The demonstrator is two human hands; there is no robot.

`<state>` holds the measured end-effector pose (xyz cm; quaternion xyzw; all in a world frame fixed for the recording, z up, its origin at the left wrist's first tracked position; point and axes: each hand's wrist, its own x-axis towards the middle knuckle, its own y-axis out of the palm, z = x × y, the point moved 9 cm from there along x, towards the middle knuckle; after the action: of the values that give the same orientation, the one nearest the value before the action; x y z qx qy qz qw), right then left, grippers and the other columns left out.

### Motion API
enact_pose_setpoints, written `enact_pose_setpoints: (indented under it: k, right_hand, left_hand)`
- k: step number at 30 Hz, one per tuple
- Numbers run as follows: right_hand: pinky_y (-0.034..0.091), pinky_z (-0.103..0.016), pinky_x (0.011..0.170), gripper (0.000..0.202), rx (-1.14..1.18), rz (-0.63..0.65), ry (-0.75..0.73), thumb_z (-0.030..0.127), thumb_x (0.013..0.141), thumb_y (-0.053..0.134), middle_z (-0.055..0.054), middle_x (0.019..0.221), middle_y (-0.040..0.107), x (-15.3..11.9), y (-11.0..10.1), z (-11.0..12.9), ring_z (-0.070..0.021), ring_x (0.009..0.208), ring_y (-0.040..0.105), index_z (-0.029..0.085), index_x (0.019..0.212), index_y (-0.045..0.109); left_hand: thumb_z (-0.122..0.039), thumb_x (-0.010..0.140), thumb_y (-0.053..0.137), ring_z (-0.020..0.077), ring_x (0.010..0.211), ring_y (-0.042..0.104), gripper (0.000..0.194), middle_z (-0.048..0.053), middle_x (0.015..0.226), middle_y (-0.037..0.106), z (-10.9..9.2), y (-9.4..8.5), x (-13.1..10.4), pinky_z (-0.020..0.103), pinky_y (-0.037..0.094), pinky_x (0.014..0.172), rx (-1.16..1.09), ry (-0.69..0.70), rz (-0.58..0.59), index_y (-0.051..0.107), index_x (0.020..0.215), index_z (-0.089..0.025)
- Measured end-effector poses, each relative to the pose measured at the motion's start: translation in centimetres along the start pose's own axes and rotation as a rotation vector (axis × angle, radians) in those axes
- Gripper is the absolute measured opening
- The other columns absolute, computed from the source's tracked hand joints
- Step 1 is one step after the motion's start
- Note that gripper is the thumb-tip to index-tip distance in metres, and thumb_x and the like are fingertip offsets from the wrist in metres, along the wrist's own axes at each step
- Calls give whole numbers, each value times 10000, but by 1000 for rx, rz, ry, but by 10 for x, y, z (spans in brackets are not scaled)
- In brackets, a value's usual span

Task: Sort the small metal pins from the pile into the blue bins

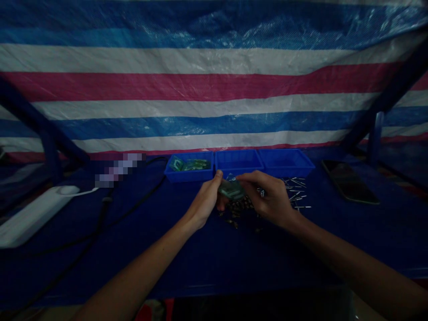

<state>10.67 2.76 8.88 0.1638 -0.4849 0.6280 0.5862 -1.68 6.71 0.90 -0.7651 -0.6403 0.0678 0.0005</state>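
Note:
Between my two hands is a small green-tinted plastic bag, held just above the table in front of the blue bins. My left hand grips its left side, thumb on top. The fingers of my right hand pinch its upper right edge. Whatever is inside the bag is too dim to make out. Under and beside the hands lies a pile of small brassy metal parts. Thin silvery metal pins are scattered to the right of my right hand. Several similar green bags lie in the left blue bin.
Beside the left bin stand a middle blue bin and a right blue bin. A dark phone lies at the right. At the left are a white power strip and black cables. Striped sheeting hangs behind the blue table.

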Motion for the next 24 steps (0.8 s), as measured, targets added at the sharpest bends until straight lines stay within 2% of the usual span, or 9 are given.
enact_pose_setpoints:
  k: [4, 8, 11, 16, 18, 20, 22, 24]
  right_hand:
    - [460, -245, 558, 187, -139, -82, -83, 127, 830, 481, -19, 724, 641, -8, -5, -4, -119, 640, 596, 205, 949, 602]
    - [460, -240, 541, 197, -224, -148, -130, 106, 814, 496, -18, 719, 653, -12, -11, -10, -121, 627, 604, 215, 938, 603]
    - [469, -225, 539, 187, -200, -123, -155, 106, 814, 508, -8, 716, 659, -15, -6, -7, -111, 610, 607, 215, 935, 601]
    - [499, -216, 649, 206, -153, -10, -238, 104, 814, 519, -13, 837, 684, -23, 10, 10, -108, 735, 633, 220, 963, 600]
    - [499, -240, 675, 189, -147, 41, -209, 123, 824, 504, -17, 850, 684, -23, 16, 9, -118, 752, 630, 223, 943, 611]
    - [497, -275, 700, 163, -112, 90, -133, 170, 827, 508, -25, 866, 681, -20, 22, 1, -135, 772, 627, 224, 936, 617]
    - [493, -300, 716, 161, -23, 101, -15, 245, 816, 536, -30, 875, 678, -13, 25, -12, -148, 784, 625, 221, 957, 611]
    - [490, -299, 674, 219, 110, 85, 155, 328, 808, 546, -25, 811, 670, -5, 30, -29, -146, 729, 620, 211, 986, 595]
  left_hand:
    - [-620, 815, 377, 68, 376, 406, 524, -11, 478, 482, 5, 4, 1, 208, 273, 391, 28, -75, 69, 531, 663, -144]
    - [-660, 800, 346, 52, 342, 336, 595, -16, 418, 426, 10, 8, -2, 206, 206, 369, 115, -172, 152, 523, 577, -138]
    - [-659, 791, 368, 49, 344, 328, 587, -14, 423, 421, 12, 7, -3, 204, 191, 361, 56, -222, 173, 517, 559, -141]
    - [-607, 789, 434, 67, 423, 452, 502, 16, 563, 525, 11, 5, -2, 193, 286, 393, -99, -201, 155, 569, 685, -134]
    - [-522, 795, 479, 67, 435, 463, 402, 18, 610, 546, 8, 1, -1, 193, 304, 404, -110, -167, 124, 566, 714, -138]
    - [-398, 800, 500, 74, 449, 476, 273, 14, 625, 550, 1, -10, 1, 198, 322, 420, -29, -85, 55, 559, 726, -142]
    - [-292, 794, 500, 88, 476, 487, 176, -1, 600, 535, -15, -22, 3, 209, 347, 452, 182, 92, -41, 556, 712, -147]
    - [-230, 790, 504, 103, 525, 498, 131, -9, 587, 530, -36, -29, 0, 227, 378, 511, 469, 334, -146, 568, 708, -150]
